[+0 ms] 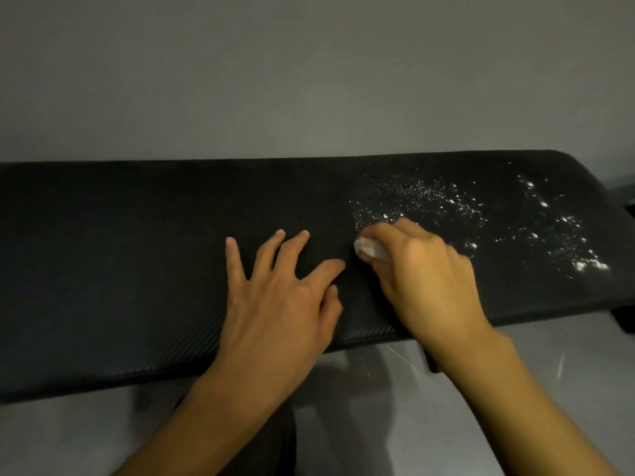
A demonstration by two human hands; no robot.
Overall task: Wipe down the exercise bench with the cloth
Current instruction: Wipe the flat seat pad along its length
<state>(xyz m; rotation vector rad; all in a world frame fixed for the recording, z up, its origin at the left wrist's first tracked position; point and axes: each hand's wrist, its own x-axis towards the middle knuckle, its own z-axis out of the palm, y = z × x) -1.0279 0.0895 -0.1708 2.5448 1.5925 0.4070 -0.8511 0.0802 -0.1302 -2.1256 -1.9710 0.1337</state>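
Observation:
A long black padded exercise bench (137, 252) with a ribbed texture runs across the view. White droplets or specks (536, 221) are scattered over its right part. My left hand (278, 297) rests flat on the bench's middle with its fingers spread. Just to its right, my right hand (422, 276) grips a small bunched white cloth (369, 249) and presses it onto the pad at the left edge of the speckled patch. Most of the cloth is hidden under the fingers.
A plain grey wall (309, 80) rises right behind the bench. A pale glossy floor (567, 365) shows below the near edge. A dark part of the bench frame (625, 321) sticks out under the right end.

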